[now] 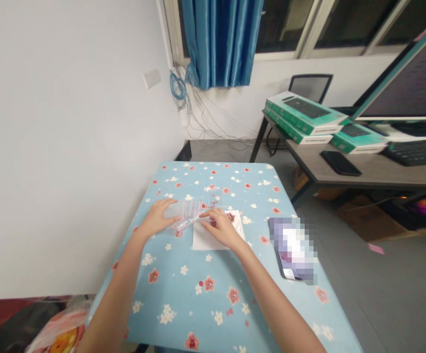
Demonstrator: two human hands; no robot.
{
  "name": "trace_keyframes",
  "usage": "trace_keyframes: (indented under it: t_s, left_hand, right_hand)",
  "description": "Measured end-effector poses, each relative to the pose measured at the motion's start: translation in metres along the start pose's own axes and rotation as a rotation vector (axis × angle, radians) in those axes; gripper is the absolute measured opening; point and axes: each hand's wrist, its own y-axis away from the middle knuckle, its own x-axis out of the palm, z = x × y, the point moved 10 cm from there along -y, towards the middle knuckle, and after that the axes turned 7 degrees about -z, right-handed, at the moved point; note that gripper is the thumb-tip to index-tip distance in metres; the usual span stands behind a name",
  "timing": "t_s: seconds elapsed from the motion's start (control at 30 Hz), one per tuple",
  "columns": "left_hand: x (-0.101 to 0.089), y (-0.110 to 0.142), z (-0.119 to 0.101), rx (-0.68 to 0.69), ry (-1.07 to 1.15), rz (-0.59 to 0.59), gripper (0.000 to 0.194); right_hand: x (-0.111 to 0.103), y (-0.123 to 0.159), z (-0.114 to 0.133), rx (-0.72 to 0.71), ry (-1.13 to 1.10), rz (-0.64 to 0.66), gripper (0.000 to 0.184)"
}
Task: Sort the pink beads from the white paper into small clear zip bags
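Head view looks down on the left hand (157, 218) and right hand (222, 228), both open with the fingers extended and neither closed in a firm grip. The left fingers (171, 205) lie on a clear plastic bag (187, 213), which sits between the hands and partly overlaps a white paper sheet (207, 240). The right fingertips (203, 214) touch the bag's right end, with that palm above the paper. The thin film looks very light, soft and easily creased, and it may slide on the flowered covering (its far end is hard to make out against the pattern). A flat pinch along a straight edge seems the surest hold, and the paper looks just as light and limp. The blue floral tabletop (183, 289) has open room toward the person, while its left edge runs near a white wall (69, 147). A phone (290, 267), its screen pixelated, lies to the right of the paper, near the right edge.
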Motion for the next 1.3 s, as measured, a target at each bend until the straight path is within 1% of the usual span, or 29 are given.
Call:
trace_keyframes:
  t_s: [0.1,0.27,0.37,0.47,0.6,0.73,0.83,1.0,1.1,1.2,1.3]
  left_hand:
    - [0.013,-0.002,-0.006,0.034,-0.064,0.091,0.068]
    - [0.027,-0.008,-0.01,0.055,-0.101,0.18,0.077]
    - [0.027,-0.011,-0.01,0.064,-0.107,0.193,0.076]
    - [0.023,-0.012,-0.014,0.078,-0.111,0.187,0.073]
    - [0.012,-0.012,-0.03,0.105,-0.11,0.126,0.072]
    - [0.004,-0.006,-0.057,0.157,-0.067,0.038,0.076]
    - [0.001,-0.002,-0.078,0.168,-0.015,-0.023,0.078]
    - [0.006,0.006,-0.106,0.153,0.095,-0.09,0.07]
    - [0.013,0.011,-0.118,0.15,0.146,-0.12,0.067]
    - [0.018,0.017,-0.122,0.152,0.165,-0.172,0.067]
    - [0.023,0.022,-0.119,0.151,0.165,-0.213,0.066]
  right_hand:
    - [0.014,0.004,0.012,-0.044,0.054,0.032,0.021]
    - [0.028,0.008,0.014,-0.069,0.115,0.059,0.026]
    - [0.031,0.009,0.012,-0.067,0.115,0.062,0.026]
    - [0.031,0.008,0.011,-0.052,0.104,0.072,0.025]
    - [0.023,0.006,0.015,-0.045,0.063,0.058,0.026]
    - [0.007,0.002,0.019,-0.057,-0.033,0.002,0.025]
    - [-0.005,-0.001,0.021,-0.065,-0.083,-0.01,0.022]
    - [-0.019,-0.003,0.022,-0.08,-0.08,0.042,0.018]
    - [-0.023,-0.003,0.018,-0.049,-0.048,0.077,0.017]
    - [-0.027,-0.002,0.014,-0.026,-0.047,0.1,0.016]
    - [-0.031,-0.001,0.012,-0.013,-0.057,0.117,0.019]
